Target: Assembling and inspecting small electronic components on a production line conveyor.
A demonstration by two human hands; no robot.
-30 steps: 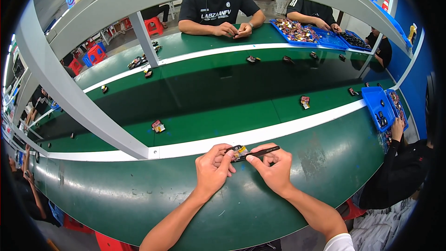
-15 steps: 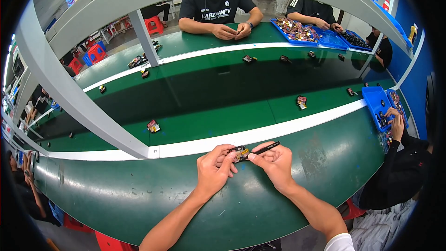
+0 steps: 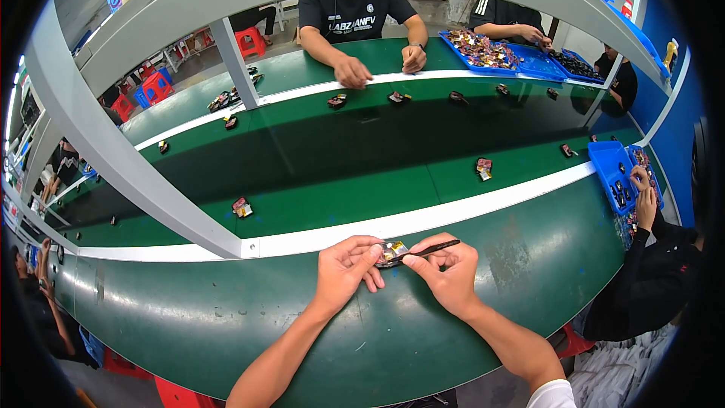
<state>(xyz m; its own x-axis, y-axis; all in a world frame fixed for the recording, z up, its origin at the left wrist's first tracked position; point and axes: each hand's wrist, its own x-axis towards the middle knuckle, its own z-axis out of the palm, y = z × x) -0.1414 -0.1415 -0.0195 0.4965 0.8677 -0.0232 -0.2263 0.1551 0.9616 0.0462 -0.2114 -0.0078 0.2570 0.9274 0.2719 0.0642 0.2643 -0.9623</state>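
Observation:
My left hand point(image 3: 347, 270) is closed on a small electronic assembly point(image 3: 393, 251), a dark casing with a yellow patch and a shiny face turned up. Pinched in my right hand point(image 3: 450, 272) are slim black tweezers point(image 3: 438, 248), so they appear by shape. Their narrow end slants down left over the assembly; whether it touches any part is too small to tell. Both hands are held close together above the green worktable point(image 3: 423, 332), just on my side of the white rail point(image 3: 362, 235).
Beyond the rail runs a green conveyor belt point(image 3: 370, 204) carrying spaced assemblies, such as one point(image 3: 484, 168) and another point(image 3: 242, 207). Grey frame posts point(image 3: 128, 143) rise at left. Co-workers sit opposite and at right beside blue trays point(image 3: 604, 159) of parts.
The belt's assemblies have shifted slightly left. My tweezers have turned, their back end lower and farther right. The co-worker opposite has parted their hands, and another assembly now lies by them on the belt.

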